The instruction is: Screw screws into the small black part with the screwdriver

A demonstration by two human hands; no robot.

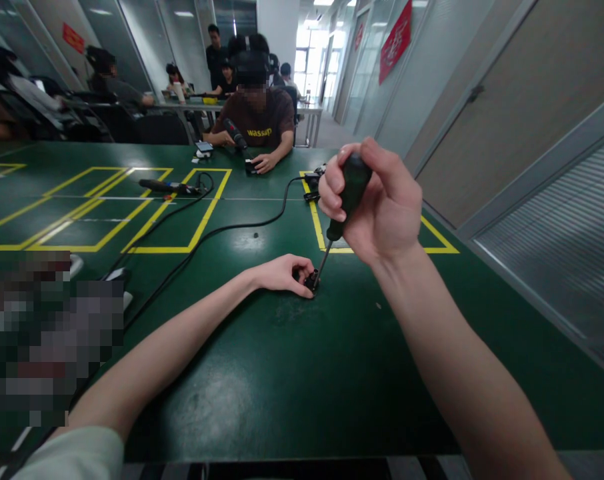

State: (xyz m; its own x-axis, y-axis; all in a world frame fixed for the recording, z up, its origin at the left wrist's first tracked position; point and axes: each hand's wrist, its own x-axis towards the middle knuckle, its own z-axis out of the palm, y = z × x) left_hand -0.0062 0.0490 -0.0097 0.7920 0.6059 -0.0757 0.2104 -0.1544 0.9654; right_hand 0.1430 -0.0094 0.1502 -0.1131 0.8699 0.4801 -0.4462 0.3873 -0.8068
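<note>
My right hand (382, 200) is wrapped round the dark handle of a screwdriver (353, 190), held tilted with its shaft pointing down and to the left. The shaft's tip meets a small black part (312, 280) on the green table (262, 373). Thumb and fingers of my left hand (285, 275) close round that part from the left and keep it at the tabletop. Its exact kind is too small to make out, and my fingers cover some of it.
A black cable (222, 230) runs across the table on the left. A dark pen-shaped tool (169, 187) lies within yellow tape outlines (202, 213). Small black items (313, 180) sit behind my right hand. Across the table, a person (257, 113) handles a power tool and a small dark object.
</note>
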